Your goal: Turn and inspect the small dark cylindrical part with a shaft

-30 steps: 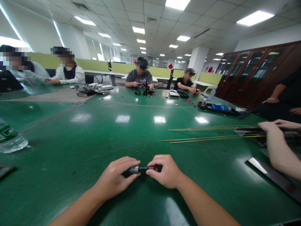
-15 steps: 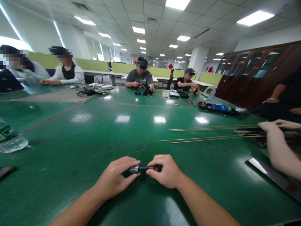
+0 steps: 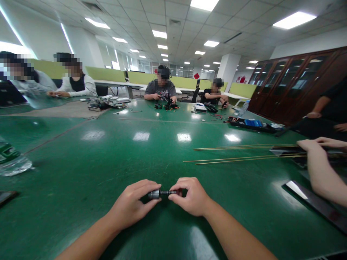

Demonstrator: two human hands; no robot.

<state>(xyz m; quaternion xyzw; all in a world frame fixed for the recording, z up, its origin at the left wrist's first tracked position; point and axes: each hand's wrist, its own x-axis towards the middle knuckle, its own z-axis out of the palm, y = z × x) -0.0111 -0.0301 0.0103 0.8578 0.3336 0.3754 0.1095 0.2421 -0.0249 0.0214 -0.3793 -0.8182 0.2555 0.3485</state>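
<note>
A small dark metallic cylindrical part with a thin shaft spans the gap between my two hands, just above the green tabletop. My left hand pinches its wider grey end between thumb and fingers. On the other side, my right hand grips the narrow, ridged end of the shaft with thumb and forefinger. The fingers partly cover both ends, and the part's exact kind cannot be made out.
Thin brass-coloured rods reach in from the right, near another person's hands. A dark flat panel lies at the right. At left are a plastic bottle and a dark flat object. Several people work across the table.
</note>
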